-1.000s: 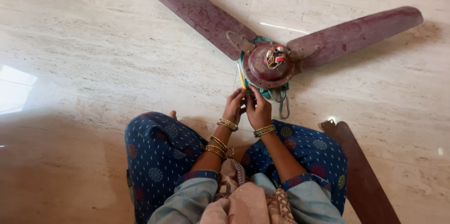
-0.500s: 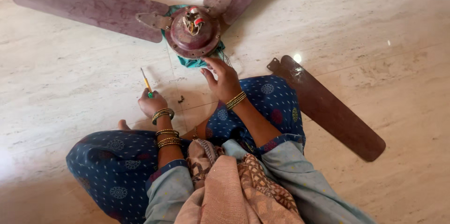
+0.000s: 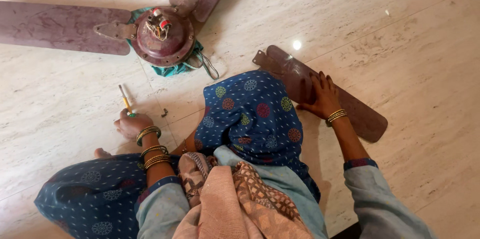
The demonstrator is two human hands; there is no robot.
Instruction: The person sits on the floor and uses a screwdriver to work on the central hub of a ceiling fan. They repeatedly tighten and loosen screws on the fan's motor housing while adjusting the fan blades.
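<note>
Blade (image 3: 325, 94) of the ceiling fan lies detached under the flat, spread right hand (image 3: 321, 96), well apart from the motor hub (image 3: 162, 36), where two blades remain bolted — one off, two on. Left hand (image 3: 131, 125) is closed round a screwdriver (image 3: 125, 101); a loose screw (image 3: 164, 114) lies just beside it on the polished pale stone floor (image 3: 410, 44) — no more of the room shows.

Bright soft daylight, small glare spot on polished floor (image 3: 297, 44), sharp focus
</note>
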